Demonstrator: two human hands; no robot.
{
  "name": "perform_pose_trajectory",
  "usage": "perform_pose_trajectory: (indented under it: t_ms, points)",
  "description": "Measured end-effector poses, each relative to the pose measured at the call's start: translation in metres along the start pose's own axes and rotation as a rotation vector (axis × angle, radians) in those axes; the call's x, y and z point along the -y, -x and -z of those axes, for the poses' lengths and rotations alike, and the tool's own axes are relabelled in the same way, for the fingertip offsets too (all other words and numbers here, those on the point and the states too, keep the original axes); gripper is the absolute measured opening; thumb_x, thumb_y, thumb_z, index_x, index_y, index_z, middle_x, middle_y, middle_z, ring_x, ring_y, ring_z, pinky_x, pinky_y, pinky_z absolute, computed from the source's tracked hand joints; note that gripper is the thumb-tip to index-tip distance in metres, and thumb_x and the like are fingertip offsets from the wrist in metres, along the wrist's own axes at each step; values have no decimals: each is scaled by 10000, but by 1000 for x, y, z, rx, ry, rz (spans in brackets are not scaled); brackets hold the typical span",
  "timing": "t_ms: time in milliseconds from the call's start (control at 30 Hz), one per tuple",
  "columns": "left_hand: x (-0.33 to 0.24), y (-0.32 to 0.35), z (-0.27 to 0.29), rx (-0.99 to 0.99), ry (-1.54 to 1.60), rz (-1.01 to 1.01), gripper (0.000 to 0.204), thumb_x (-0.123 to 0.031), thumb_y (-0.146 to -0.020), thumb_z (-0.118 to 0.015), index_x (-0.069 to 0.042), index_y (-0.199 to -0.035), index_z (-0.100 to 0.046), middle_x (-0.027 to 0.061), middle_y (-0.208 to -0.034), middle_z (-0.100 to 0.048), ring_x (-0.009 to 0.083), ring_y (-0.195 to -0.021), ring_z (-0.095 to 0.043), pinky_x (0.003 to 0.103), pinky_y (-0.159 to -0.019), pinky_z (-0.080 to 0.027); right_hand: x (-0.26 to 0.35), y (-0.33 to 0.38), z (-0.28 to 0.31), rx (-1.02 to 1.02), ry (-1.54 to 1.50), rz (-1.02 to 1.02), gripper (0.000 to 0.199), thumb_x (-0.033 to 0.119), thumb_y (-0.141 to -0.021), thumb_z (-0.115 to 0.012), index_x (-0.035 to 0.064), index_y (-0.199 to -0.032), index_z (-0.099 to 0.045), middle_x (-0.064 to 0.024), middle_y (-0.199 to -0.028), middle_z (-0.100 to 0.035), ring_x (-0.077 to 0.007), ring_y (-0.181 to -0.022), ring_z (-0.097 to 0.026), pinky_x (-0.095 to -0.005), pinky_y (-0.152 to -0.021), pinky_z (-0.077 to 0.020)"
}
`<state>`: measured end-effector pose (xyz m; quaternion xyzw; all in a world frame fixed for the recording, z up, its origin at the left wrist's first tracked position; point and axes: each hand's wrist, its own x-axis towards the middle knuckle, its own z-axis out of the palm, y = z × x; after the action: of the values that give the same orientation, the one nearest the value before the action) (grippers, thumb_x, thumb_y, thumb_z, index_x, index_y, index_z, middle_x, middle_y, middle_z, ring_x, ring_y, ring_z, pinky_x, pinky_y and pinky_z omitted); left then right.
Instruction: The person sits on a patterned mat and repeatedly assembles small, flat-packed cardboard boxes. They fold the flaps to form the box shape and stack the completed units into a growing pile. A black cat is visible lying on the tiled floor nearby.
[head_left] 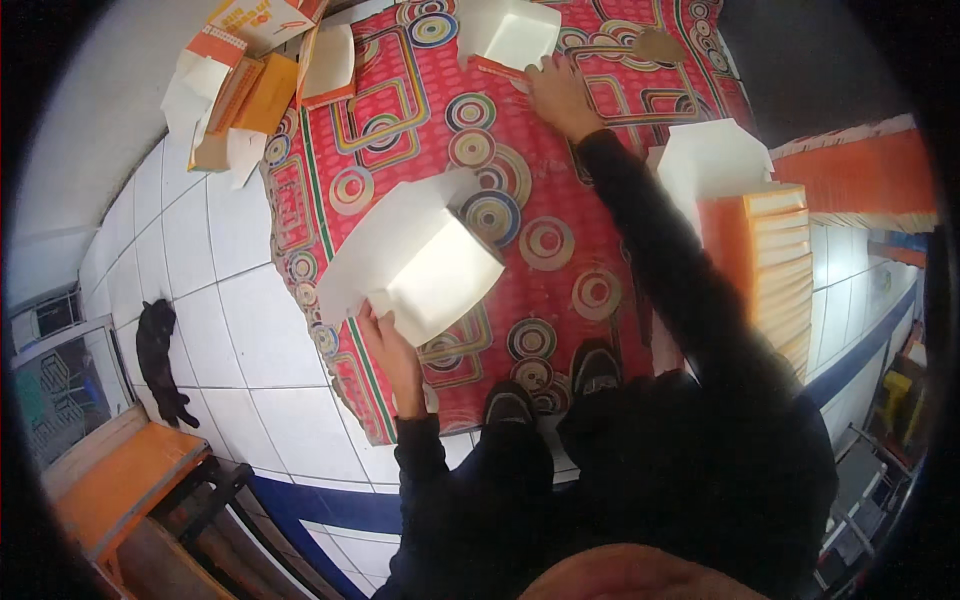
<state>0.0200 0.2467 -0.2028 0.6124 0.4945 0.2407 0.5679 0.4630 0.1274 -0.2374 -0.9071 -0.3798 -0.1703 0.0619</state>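
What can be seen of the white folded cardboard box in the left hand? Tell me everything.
The white folded cardboard box is plain, open-topped and partly assembled, with a broad flap spreading to its upper left. It is tilted above the red patterned mat, its bright inside facing the camera. The left hand grips its lower edge; nothing else touches it.

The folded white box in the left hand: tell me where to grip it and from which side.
Grip the folded white box at its near lower corner, coming from the person's side, much as the left hand does now. The open flap stands up on the far left, so that side would likely bend; the near corner, where the walls meet, looks stiffer. The right hand rests by another box.
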Motion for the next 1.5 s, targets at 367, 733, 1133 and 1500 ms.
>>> perform_pose_trajectory:
  t_ms: [367,733,1133,1500]
  points:
    - [17,-13,28,-106,19,24,471,-150,-955,-495,48,-1381,-461,171,-1281,-564,244,-1158,-545,337,-1003,-420,-28,-17,-38,166,-261,-523,430,259,-911,-544,-61,-1191,-612,-256,-1248,-634,-427,-1124,-619,-509,-971,-474]
    - [-7,-46,-17,114,12,56,467,-176,-952,-543,40,-1363,-491,153,-1195,-619,208,-1067,-590,320,-935,-459,18,57,167,399,-1514,-535,484,319,-1015,-557,19,-1392,-511,-125,-1291,-619,-205,-1177,-595,-340,-997,-465]
    - [5,10,-34,338,117,-23,405,-126,-1000,-437,0,-1385,-455,166,-1250,-598,228,-1135,-579,343,-980,-452,116,122,148,203,-988,-275,376,279,-991,-586,7,-1247,-547,-206,-1071,-669,-304,-967,-671,-407,-849,-509]
    - [-1,23,-34,376,237,68,504,-275,-1061,-396,56,-1437,-455,205,-1421,-532,266,-1301,-505,339,-1089,-360,101,148,134,405,-1146,-447,416,224,-955,-644,-67,-1249,-612,-180,-986,-712,-222,-900,-676,-356,-784,-521]
